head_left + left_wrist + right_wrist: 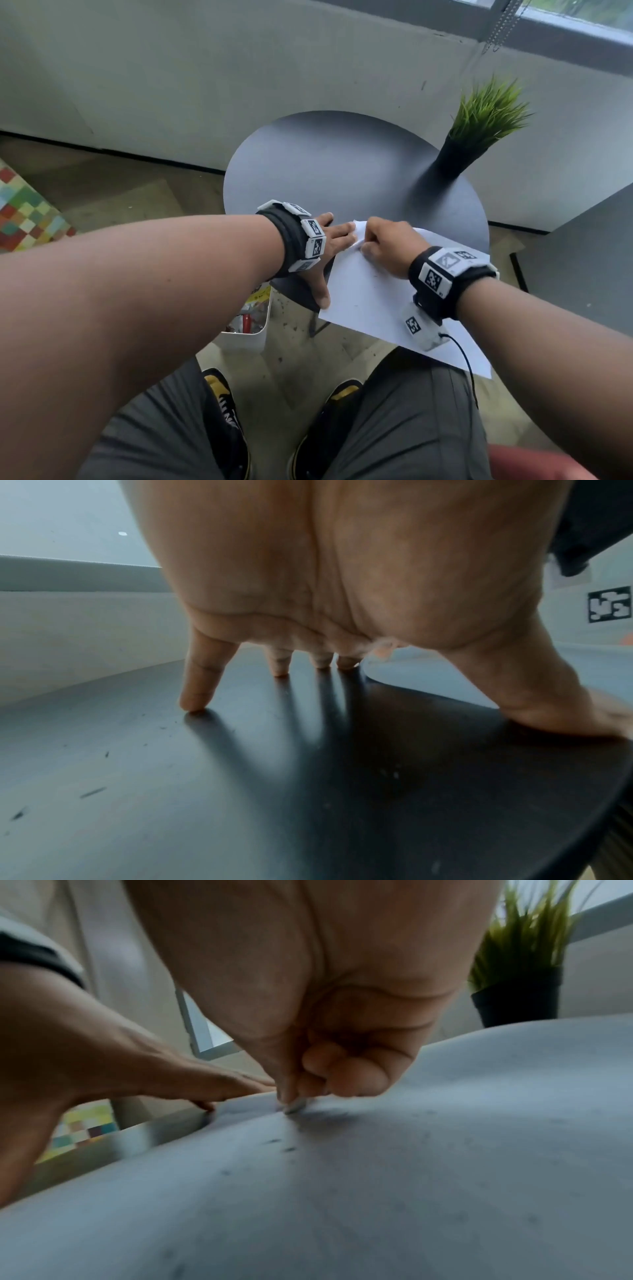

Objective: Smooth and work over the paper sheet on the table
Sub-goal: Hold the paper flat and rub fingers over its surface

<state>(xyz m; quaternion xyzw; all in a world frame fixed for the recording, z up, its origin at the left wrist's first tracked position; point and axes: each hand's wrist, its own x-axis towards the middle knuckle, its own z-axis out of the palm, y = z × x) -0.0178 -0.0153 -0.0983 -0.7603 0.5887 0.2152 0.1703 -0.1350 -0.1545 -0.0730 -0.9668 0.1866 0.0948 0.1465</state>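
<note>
While left hand lies splayed at paper sheet edge | right hand curled, seemingly pinching fold | table bare beyond

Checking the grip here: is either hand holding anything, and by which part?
The right hand pinches the paper at its far corner. The left hand holds nothing; it lies spread, thumb on the paper's left edge.

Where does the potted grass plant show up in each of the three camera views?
Head: potted grass plant upper right, standing on the far right of the round table.
Left wrist: not in view.
Right wrist: upper right, beyond the paper sheet.
Shared landmark: the paper sheet, which shows in all three views.
</note>
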